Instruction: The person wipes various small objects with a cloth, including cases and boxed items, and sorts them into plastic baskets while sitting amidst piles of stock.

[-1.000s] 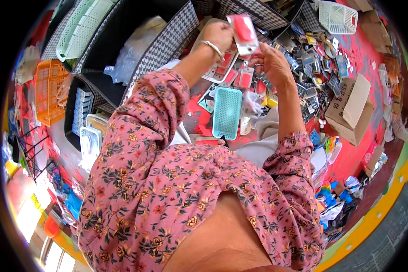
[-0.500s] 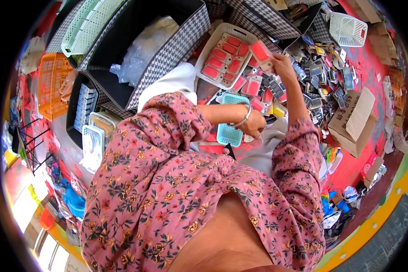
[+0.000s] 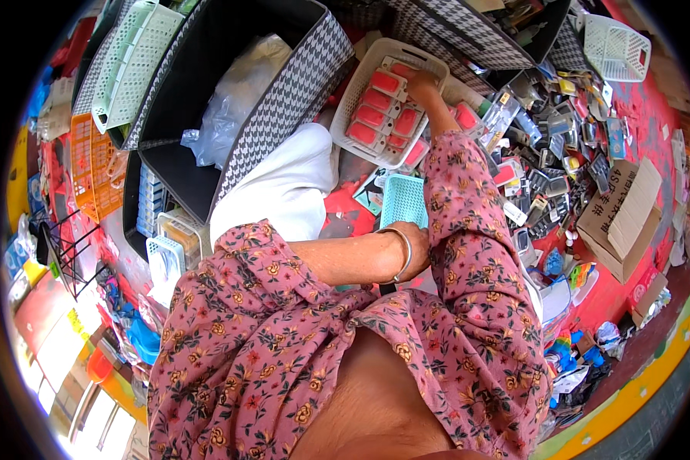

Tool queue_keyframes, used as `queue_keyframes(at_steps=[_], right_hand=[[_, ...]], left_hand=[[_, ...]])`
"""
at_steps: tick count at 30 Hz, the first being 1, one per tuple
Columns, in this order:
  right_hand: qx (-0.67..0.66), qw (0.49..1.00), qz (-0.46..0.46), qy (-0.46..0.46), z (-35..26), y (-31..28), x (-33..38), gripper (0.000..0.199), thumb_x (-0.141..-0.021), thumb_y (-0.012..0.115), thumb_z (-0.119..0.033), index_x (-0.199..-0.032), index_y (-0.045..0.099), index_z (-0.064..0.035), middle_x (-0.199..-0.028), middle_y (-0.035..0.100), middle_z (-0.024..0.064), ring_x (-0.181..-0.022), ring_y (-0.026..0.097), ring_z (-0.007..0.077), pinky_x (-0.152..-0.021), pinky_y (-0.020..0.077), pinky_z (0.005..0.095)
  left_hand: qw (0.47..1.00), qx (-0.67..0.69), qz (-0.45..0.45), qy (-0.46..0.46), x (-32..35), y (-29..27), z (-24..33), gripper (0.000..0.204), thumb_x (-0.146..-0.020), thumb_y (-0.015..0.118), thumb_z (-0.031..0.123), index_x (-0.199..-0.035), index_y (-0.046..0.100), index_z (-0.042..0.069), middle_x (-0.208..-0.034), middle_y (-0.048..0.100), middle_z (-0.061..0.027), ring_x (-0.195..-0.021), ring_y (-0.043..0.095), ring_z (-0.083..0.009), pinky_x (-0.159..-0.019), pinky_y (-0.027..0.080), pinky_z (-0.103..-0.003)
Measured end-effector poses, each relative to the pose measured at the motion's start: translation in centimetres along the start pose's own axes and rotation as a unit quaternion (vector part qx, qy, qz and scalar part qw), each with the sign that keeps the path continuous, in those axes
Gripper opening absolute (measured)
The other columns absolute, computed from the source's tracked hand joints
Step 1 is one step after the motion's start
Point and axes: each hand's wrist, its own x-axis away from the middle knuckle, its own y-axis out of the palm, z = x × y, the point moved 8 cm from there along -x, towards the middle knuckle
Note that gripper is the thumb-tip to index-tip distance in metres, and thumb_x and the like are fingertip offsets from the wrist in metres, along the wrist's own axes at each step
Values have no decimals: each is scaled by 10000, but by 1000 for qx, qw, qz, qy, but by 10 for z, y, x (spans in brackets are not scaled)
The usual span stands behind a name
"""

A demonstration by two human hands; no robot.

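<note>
My right hand (image 3: 424,86) reaches into the far right part of a cream plastic basket (image 3: 340,132). Its fingers touch the red-and-clear packs there, but their tips are too hidden to show a grip. Rows of these red packs (image 3: 378,100) lie in the basket, several facing up. My left hand (image 3: 415,249), with a silver bangle at its wrist, rests low in front of me beside a small turquoise basket (image 3: 404,201). The right sleeve covers its fingers. More red packs (image 3: 506,173) lie on the floor to the right of my right arm.
A large houndstooth storage box (image 3: 284,100) with plastic bags stands at left, and another box (image 3: 468,34) at the back. A heap of small packaged goods (image 3: 560,153) covers the floor at right. An open cardboard box (image 3: 617,222) and a white basket (image 3: 616,50) stand beyond.
My right hand has moved from beside the cream basket, where it held up a red pack, into its far right part. My left hand has drawn back toward me, off the turquoise basket.
</note>
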Motion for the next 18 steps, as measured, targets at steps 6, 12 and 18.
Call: queue_keyframes(at_steps=[6, 12, 18], right_hand=[[-6, 991, 128, -39, -38, -23, 27, 226, -722, 470, -134, -863, 637, -76, -912, 605, 131, -816, 589, 296, -706, 468, 401], [30, 956, -77, -283, -48, 5, 32, 265, -742, 510, -168, -972, 617, -91, -981, 595, 94, -762, 588, 277, -666, 475, 366], [-673, 719, 71, 159, 98, -126, 119, 215, -812, 528, -257, -866, 613, -67, -751, 616, 33, -657, 581, 114, -559, 438, 233]], left_hand=[[996, 56, 5, -66, 14, -3, -4, 305, -637, 657, 168, -939, 645, 134, -1027, 590, -78, -926, 569, -239, -736, 489, -334], [999, -3, -47, -20, -11, 20, -4, 261, -720, 547, 179, -952, 620, 84, -1002, 558, -162, -915, 548, -315, -751, 468, -383], [995, 7, -18, -96, -15, 19, -22, 233, -720, 545, 157, -906, 627, 43, -960, 588, -167, -878, 577, -308, -723, 480, -387]])
